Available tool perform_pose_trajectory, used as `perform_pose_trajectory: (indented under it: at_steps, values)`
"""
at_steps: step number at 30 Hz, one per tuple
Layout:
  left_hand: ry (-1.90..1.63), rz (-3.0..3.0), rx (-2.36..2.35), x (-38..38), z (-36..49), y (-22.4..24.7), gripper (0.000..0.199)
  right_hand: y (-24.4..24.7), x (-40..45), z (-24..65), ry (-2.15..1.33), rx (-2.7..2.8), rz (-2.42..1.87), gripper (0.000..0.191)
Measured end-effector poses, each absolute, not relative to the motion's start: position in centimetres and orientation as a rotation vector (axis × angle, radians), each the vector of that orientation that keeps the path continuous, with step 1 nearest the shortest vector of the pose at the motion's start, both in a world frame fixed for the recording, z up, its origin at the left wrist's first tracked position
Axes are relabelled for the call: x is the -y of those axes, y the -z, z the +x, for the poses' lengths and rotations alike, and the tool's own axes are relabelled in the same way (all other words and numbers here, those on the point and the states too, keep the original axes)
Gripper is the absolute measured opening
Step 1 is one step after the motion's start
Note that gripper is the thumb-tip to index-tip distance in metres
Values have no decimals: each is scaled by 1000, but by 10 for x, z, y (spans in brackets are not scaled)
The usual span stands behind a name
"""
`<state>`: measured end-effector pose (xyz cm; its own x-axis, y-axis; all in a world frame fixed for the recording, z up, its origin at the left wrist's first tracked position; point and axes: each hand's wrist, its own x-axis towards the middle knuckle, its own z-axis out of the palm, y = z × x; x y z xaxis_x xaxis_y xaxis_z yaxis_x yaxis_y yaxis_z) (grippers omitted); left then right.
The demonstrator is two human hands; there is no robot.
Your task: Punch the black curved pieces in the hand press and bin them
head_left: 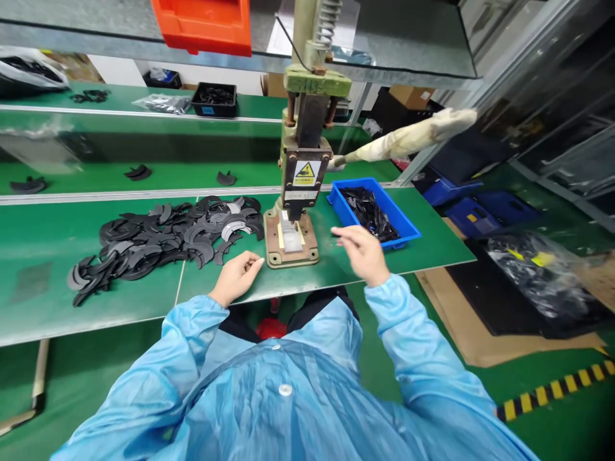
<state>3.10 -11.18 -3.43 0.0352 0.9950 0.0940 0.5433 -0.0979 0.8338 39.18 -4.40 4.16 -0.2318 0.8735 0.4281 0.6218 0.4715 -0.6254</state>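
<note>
One upright lever press of green-painted and black metal (311, 125), near the front edge of your green surface (134, 302), bears a yellow triangular warning label (306, 171), small print illegible. Your left hand (236, 276), loosely curled, is between its base and a heap of black and grey crescent pieces (163, 240); your right hand (361, 253), fingers drawn together, is beside a blue rectangular plastic bin (407, 239), contents of either grasp indeterminable. Room: a green strip between heap and front edge.

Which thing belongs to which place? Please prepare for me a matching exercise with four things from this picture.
1. Right hand
2. Curved parts
3. Warning sign
4. Orange bin

A. At the top edge of the picture
B. Heaped left of the press
C. Near the blue tray
D. On the front of the press

Pairs: 1-C; 2-B; 3-D; 4-A
</note>
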Motion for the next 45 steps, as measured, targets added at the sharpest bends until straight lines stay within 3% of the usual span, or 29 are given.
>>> perform_pose_trajectory:
  at_steps: [8,21,25,28,32,35,38,45]
  values:
    - [-1215,1882,-1277,157,73,-15,35,-8,124,308,-790,1906,-768,55]
    - [-1333,2116,-1101,146,76,-14,10,-6,119,315,-692,1992,-771,57]
    - [-1366,2120,-1337,95,58,-3,13,-52,71,345,-438,1806,-827,49]
    - [-1234,2173,-1502,51,48,6,19,-119,30,361,-270,1636,-622,58]
    - [-1001,2296,-1587,16,50,10,25,-204,0,357,-302,1662,-310,62]
    - [-829,2405,-1602,9,57,8,30,-230,-5,345,-316,1713,-307,42]
    - [-694,2511,-1556,8,61,3,35,-218,4,334,-300,1650,-324,29]
    - [-707,2527,-1491,7,63,4,37,-121,54,334,-199,1575,-406,35]
